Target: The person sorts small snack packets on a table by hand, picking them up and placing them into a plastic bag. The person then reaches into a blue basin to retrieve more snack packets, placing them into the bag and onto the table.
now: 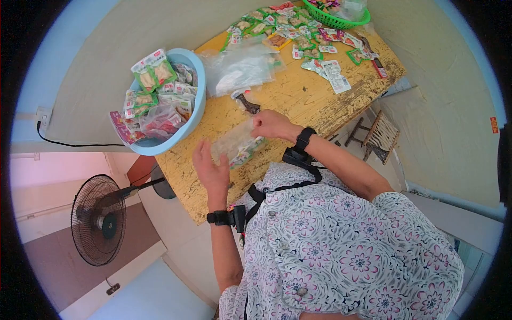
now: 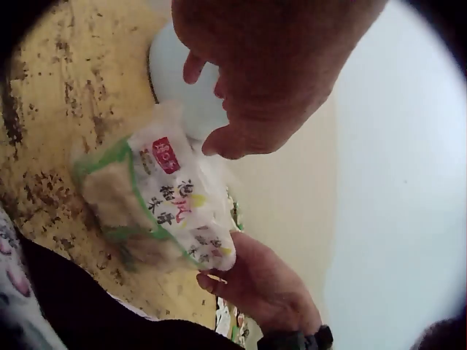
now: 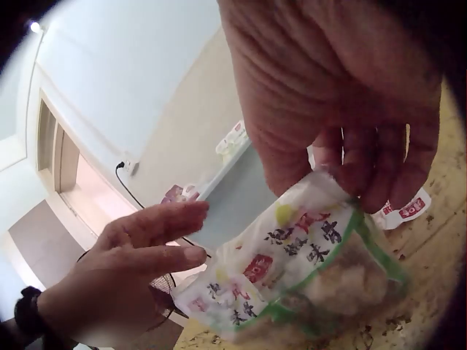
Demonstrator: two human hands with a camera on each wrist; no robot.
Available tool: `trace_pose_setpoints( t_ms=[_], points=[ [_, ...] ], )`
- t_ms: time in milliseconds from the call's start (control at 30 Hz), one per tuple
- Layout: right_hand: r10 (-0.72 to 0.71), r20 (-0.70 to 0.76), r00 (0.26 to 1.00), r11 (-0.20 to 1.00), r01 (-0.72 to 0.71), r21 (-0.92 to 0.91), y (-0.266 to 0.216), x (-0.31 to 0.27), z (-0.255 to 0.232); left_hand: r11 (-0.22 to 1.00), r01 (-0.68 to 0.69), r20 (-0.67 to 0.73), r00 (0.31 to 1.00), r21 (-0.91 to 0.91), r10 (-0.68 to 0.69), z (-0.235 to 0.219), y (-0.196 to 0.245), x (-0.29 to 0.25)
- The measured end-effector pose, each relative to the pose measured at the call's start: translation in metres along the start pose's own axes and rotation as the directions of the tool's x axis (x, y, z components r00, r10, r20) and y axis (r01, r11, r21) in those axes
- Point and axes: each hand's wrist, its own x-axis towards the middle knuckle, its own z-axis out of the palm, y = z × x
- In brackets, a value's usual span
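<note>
A clear plastic bag point(image 1: 232, 141) with green-and-white snack packets point(image 2: 179, 193) inside is at the near edge of the yellow table. My right hand point(image 1: 273, 126) pinches the bag by one upper corner, thumb and fingers together, as the right wrist view shows. At the bag's other end is my left hand point(image 1: 212, 168), its fingers extended and spread, fingertips close beside the plastic. Printed lettering and pale food pieces show through the bag point(image 3: 292, 262). A dark snack packet point(image 1: 247, 103) lies on the table just beyond the right hand.
At the left stands a light blue basin point(image 1: 198, 101) heaped with snack packets. Flat clear bags point(image 1: 242, 69) are stacked beside it. Loose packets point(image 1: 298, 32) and a green basket point(image 1: 341, 23) occupy the far end. A fan point(image 1: 101, 218) stands left of the table point(image 1: 298, 106).
</note>
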Motion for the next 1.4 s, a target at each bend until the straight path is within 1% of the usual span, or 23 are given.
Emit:
trace_pose_setpoints(
  t_ms=[33,133,233,333,433,467,567,633,667,733,800,833,933,1067,1100,1133,1167,1200,1233,1267,1333,1367,1400],
  points=[
    [0.004,0.007,1.000,1.000,-0.004,-0.006,-0.001,0.001,0.000,0.990,-0.111,0.008,0.994,0.084,0.111,-0.002,0.005,0.005],
    [0.026,0.028,0.999,1.000,-0.026,-0.016,-0.003,0.002,-0.001,0.970,-0.072,0.251,0.959,-0.234,0.132,0.006,0.014,0.012],
    [0.031,0.047,0.998,0.999,-0.030,-0.024,-0.005,0.004,-0.003,0.960,-0.086,0.374,0.909,-0.265,0.185,0.012,0.022,0.007],
    [0.035,0.053,0.998,0.999,-0.035,-0.005,0.000,0.005,0.000,0.986,0.043,0.560,0.827,-0.159,0.054,0.015,0.028,0.003],
    [-0.017,0.066,0.998,1.000,0.016,0.022,0.008,0.008,0.005,1.000,0.001,0.627,0.779,-0.020,0.012,0.018,0.030,0.005],
    [-0.043,0.071,0.997,0.999,0.041,0.029,0.011,0.009,0.007,1.000,0.017,0.632,0.775,-0.014,-0.004,0.020,0.028,0.006],
    [-0.211,-0.140,0.967,0.932,0.242,0.271,0.035,0.016,0.020,0.997,0.074,0.632,0.773,-0.021,-0.044,0.028,0.020,0.009],
    [-0.149,-0.135,0.980,0.901,0.191,0.390,0.038,0.014,0.016,0.990,0.129,0.613,0.787,-0.058,-0.067,0.028,0.014,0.015],
    [-0.120,-0.131,0.984,0.879,0.166,0.447,0.040,0.014,0.013,0.948,0.250,0.636,0.768,-0.196,-0.071,0.033,-0.001,0.016],
    [-0.066,-0.101,0.993,0.842,0.109,0.528,0.040,0.002,-0.004,0.767,0.472,0.682,0.728,-0.435,-0.062,0.042,-0.038,0.017],
    [-0.020,-0.082,0.996,0.819,0.063,0.570,0.045,-0.007,-0.013,0.514,0.718,0.769,0.618,-0.469,-0.162,0.031,-0.054,0.015],
    [0.001,-0.082,0.997,0.818,0.046,0.573,0.050,-0.010,-0.014,0.363,0.810,0.813,0.550,-0.462,-0.193,0.025,-0.057,0.013],
    [0.047,-0.074,0.996,0.862,-0.003,0.507,0.070,-0.019,-0.013,0.069,0.837,0.815,0.545,-0.543,-0.197,0.012,-0.056,0.004],
    [0.110,-0.010,0.994,0.886,-0.093,0.454,0.119,-0.016,0.009,-0.097,0.709,0.712,0.675,-0.698,-0.192,-0.008,-0.042,0.000],
    [0.112,0.000,0.994,0.903,-0.102,0.418,0.128,-0.016,0.013,-0.133,0.682,0.692,0.689,-0.719,-0.216,-0.014,-0.041,0.001],
    [0.042,-0.008,0.999,0.928,-0.036,0.371,0.127,-0.019,0.010,-0.161,0.629,0.649,0.725,-0.760,-0.230,-0.022,-0.036,0.008],
    [0.098,0.003,0.995,0.889,-0.088,0.449,0.112,-0.026,0.005,-0.188,0.576,0.606,0.758,-0.796,-0.242,-0.034,-0.028,0.017],
    [0.105,0.000,0.994,0.889,-0.094,0.448,0.110,-0.025,0.006,-0.217,0.522,0.564,0.788,-0.825,-0.249,-0.046,-0.022,0.026],
    [0.120,-0.005,0.993,0.888,-0.105,0.448,0.112,-0.024,0.006,-0.233,0.483,0.530,0.818,-0.844,-0.223,-0.058,-0.021,0.035],
    [0.138,-0.014,0.990,0.886,-0.117,0.449,0.114,-0.024,0.006,-0.211,0.443,0.487,0.836,-0.871,-0.255,-0.070,-0.020,0.046],
    [0.108,-0.010,0.994,0.913,-0.095,0.398,0.108,-0.028,0.004,-0.167,0.355,0.390,0.872,-0.920,-0.294,-0.097,-0.019,0.065],
    [0.099,-0.004,0.995,0.924,-0.090,0.372,0.105,-0.029,0.003,-0.120,0.326,0.347,0.887,-0.938,-0.304,-0.107,-0.025,0.078],
    [0.087,-0.035,0.996,0.935,-0.069,0.348,0.108,-0.030,0.005,-0.059,0.347,0.346,0.877,-0.936,-0.332,-0.117,-0.033,0.090]
  ],
)
